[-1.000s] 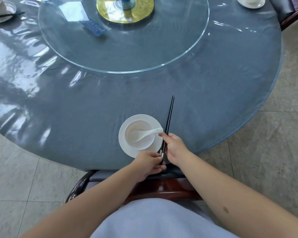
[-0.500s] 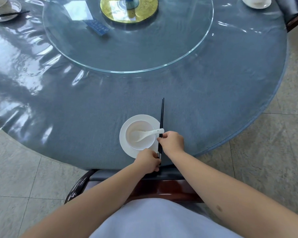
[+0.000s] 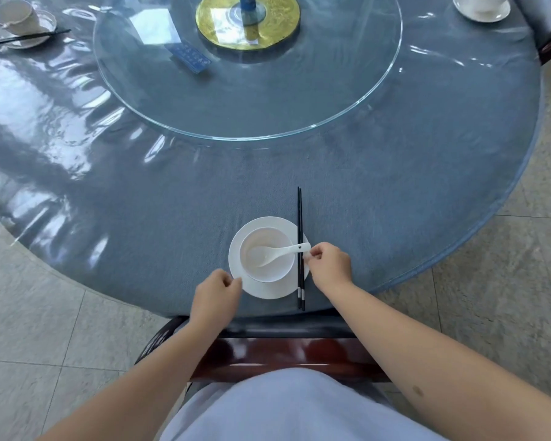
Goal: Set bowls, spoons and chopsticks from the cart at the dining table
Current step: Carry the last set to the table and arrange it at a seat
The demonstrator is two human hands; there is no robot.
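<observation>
Chair back (image 3: 287, 354) between person, table (image 3: 427, 186); turntable (image 3: 299, 116) beyond.

Both hands (image 3: 215, 296) have let go of chopsticks (image 3: 300, 265)

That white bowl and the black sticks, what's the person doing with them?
A person is setting a place at a round table. A white bowl sits on a saucer with a spoon resting in it. A pair of chopsticks lies straight along the saucer's right side. The right hand is at the spoon's handle beside the chopsticks, fingers curled. The left hand is at the saucer's left rim.
</observation>
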